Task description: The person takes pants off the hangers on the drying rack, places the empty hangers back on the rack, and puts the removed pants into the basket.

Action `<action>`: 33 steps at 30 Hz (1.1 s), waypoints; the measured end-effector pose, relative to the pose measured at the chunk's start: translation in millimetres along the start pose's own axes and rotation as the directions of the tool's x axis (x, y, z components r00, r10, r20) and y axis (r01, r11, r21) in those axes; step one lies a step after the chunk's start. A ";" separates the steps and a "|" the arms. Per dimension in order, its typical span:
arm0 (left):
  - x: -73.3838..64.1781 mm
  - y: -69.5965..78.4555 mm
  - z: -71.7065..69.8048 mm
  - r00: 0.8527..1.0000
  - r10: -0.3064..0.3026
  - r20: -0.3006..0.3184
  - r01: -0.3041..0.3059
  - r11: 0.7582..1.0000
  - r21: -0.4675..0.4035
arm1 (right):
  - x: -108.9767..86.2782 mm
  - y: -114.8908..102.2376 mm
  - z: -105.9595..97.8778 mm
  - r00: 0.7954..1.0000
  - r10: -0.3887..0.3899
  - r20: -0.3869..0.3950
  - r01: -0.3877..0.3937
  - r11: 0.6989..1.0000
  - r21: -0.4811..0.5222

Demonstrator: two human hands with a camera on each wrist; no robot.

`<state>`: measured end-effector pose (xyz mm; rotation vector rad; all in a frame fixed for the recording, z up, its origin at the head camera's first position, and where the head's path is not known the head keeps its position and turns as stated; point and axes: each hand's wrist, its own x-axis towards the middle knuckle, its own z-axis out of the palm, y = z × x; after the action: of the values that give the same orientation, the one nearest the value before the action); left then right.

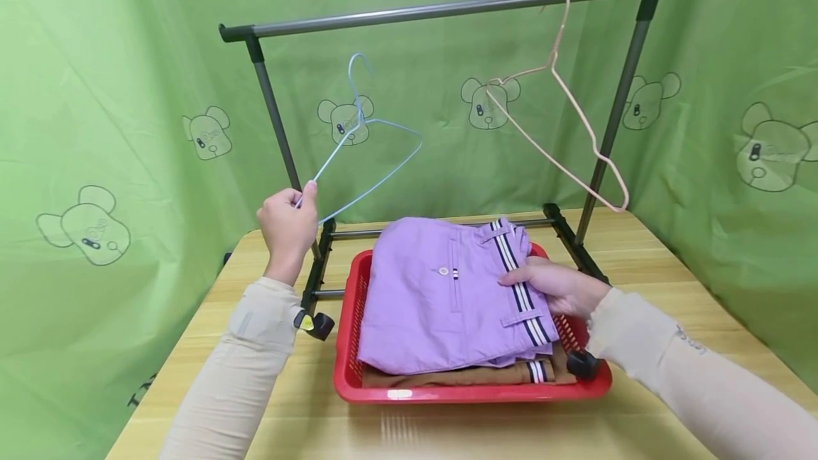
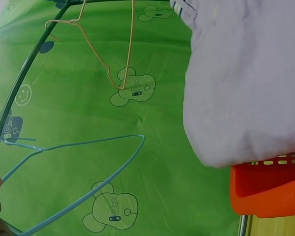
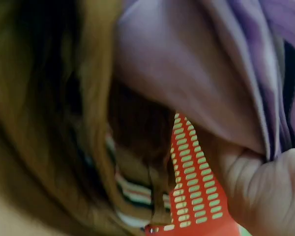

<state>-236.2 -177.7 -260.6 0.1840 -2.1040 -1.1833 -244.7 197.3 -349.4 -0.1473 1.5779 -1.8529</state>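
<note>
My left hand (image 1: pixel 289 222) grips one end of a blue wire hanger (image 1: pixel 390 174), raised off the table with its hook upward; the left wrist view also shows this blue hanger (image 2: pixel 91 200). With my right hand (image 1: pixel 562 287) I hold the waistband of folded purple trousers (image 1: pixel 415 297), thumb on top over the striped band and fingers hidden beneath. The trousers lie over a red basket (image 1: pixel 473 395). Under them sits a brown garment (image 1: pixel 447 377) with a striped band. In the right wrist view the purple cloth (image 3: pixel 187 64) is lifted above the brown garment (image 3: pixel 93 147).
A grey metal clothes rack (image 1: pixel 409 15) stands behind the basket on the wooden table (image 1: pixel 645 254). From its bar hangs a pink hanger (image 1: pixel 594 140) at the right. Green curtain (image 1: pixel 147 91) with bear faces surrounds the table.
</note>
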 end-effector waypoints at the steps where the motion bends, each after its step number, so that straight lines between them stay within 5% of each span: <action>1: 0.0 0.3 -0.2 1.000 0.003 -0.001 -0.003 1.000 0.000 | 0.0 1.0 -1.3 1.000 -0.010 -0.007 0.010 1.000 -0.027; 14: -0.6 2.6 -0.4 1.000 -0.004 0.007 0.004 1.000 -0.018 | -5.4 -2.1 -6.5 0.993 -0.093 -0.078 0.072 0.967 -0.243; 18: -0.6 2.3 -0.1 1.000 -0.005 0.012 0.005 1.000 -0.016 | -6.9 -7.4 -8.1 0.987 -0.138 -0.087 0.096 0.922 -0.375; 20: -0.1 2.5 0.1 1.000 -0.005 0.011 0.005 1.000 -0.013 | -7.8 -12.2 -7.9 0.974 -0.201 -0.107 0.113 0.833 -0.542; 21: 0.1 2.7 0.2 1.000 -0.005 0.010 0.005 1.000 -0.012 | -8.4 -15.3 -7.1 0.961 -0.246 -0.124 0.110 0.754 -0.648; 25: 1.2 3.8 0.6 1.000 -0.007 0.011 0.007 1.000 -0.011 | -10.4 -32.6 3.5 0.879 -0.450 -0.157 -0.003 0.325 -0.946; 27: 1.4 4.2 1.0 1.000 -0.008 0.012 0.008 1.000 -0.015 | -10.2 -42.1 13.9 0.852 -0.512 -0.115 -0.030 0.171 -0.985; 29: 1.4 4.3 1.3 1.000 -0.009 0.015 0.009 1.000 -0.018 | -8.4 -49.4 26.6 0.860 -0.509 -0.045 0.005 0.096 -0.995; 33: 1.4 3.4 1.8 1.000 -0.014 0.017 0.014 1.000 -0.020 | -1.8 -55.6 51.4 0.913 -0.384 0.140 0.133 -0.046 -0.990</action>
<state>-237.7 -175.1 -257.7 0.1799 -2.1080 -1.2175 -241.2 157.1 -285.3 -1.0315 2.9217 -0.4211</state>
